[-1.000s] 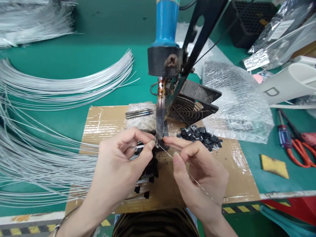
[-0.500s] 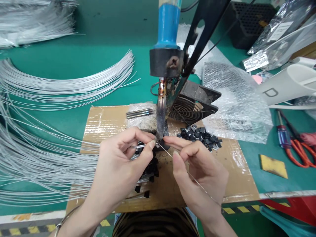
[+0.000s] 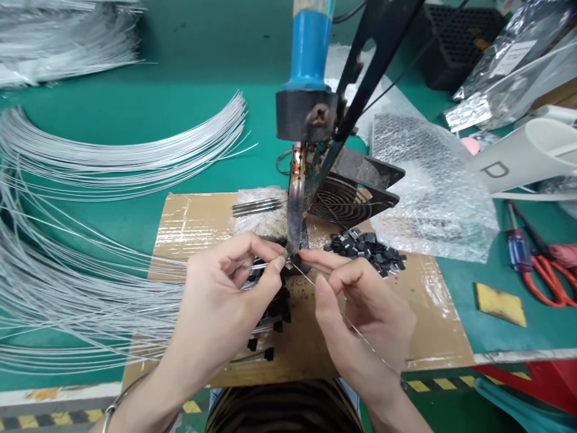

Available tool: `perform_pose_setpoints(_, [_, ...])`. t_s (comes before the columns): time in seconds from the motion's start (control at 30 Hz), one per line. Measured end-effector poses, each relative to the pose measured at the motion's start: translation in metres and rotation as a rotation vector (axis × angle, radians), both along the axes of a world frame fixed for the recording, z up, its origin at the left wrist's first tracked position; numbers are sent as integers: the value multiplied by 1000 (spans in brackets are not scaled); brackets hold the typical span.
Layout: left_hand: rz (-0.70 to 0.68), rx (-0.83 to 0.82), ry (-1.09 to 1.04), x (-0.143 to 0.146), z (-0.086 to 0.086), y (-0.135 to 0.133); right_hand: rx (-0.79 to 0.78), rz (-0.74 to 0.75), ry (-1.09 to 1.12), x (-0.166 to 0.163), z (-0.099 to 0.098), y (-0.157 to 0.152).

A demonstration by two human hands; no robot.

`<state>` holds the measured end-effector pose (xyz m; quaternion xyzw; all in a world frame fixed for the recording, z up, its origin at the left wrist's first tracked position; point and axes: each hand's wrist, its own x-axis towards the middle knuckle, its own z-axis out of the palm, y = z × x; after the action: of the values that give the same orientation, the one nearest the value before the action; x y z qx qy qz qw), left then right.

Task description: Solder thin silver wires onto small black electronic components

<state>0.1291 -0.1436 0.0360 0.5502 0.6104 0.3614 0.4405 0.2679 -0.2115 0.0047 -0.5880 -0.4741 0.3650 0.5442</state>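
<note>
My left hand (image 3: 220,300) is closed in a pinch on a thin silver wire (image 3: 256,266) and holds its end at the tip of a fixed soldering iron (image 3: 296,216) with a blue handle. My right hand (image 3: 360,307) is closed on a fine solder wire (image 3: 356,331), whose end also meets the iron's tip. Both hands hover over a taped cardboard sheet (image 3: 433,313). Wires ending in small black parts (image 3: 270,319) lie under my left hand. A heap of small black parts (image 3: 365,248) lies just right of the tip.
Bundles of long silver wires (image 3: 90,162) fan across the green table on the left. Behind the iron stands a black fan (image 3: 356,192), with bubble wrap (image 3: 433,186) beside it. Red-handled scissors (image 3: 547,276), a screwdriver (image 3: 518,243) and a yellow sponge (image 3: 500,304) lie at right.
Nothing has moved except a slight shift of the view; both hands keep the wires at the iron's tip.
</note>
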Motion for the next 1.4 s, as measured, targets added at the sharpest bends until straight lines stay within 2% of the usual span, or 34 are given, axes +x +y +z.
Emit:
perform_pose_setpoints(0.2, [-84,-33,-62,-10,-8,-9,25,1,9,-1,0,-1])
perform_pose_setpoints(1.4, [-94,-26,-74,-9,-6,-10,25,-14,-8,-3,1,0])
